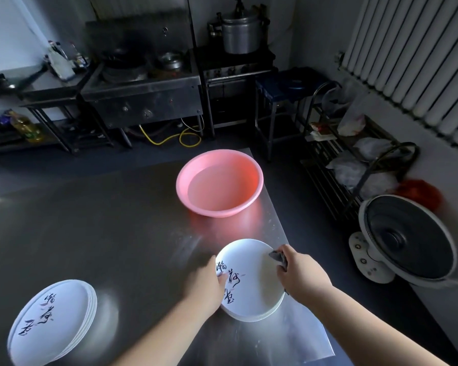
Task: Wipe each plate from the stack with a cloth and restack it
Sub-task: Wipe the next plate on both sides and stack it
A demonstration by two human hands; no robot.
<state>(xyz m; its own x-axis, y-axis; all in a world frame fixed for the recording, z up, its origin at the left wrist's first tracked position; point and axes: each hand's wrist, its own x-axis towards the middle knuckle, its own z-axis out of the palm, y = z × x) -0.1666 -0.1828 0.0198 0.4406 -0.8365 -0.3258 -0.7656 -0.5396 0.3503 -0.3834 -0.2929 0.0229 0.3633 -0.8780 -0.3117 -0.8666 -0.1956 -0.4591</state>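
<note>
While my left hand (205, 282) holds the near-left edge of the top plate (251, 276), fingers curled over its rim beside the painted black characters, my right hand (300, 272) pinches a dark grey cloth (277, 256) against the plate's right side. That plate lies on a low stack of white plates (254, 317) at the near right part of the steel table (103, 220). A second stack of plates (52, 322) with the same lettering sits well apart at the near left corner. Farther back on the table stands a pink basin (220, 182) holding water. Off to my right, a white fan (405, 243) rests on the floor.
</note>
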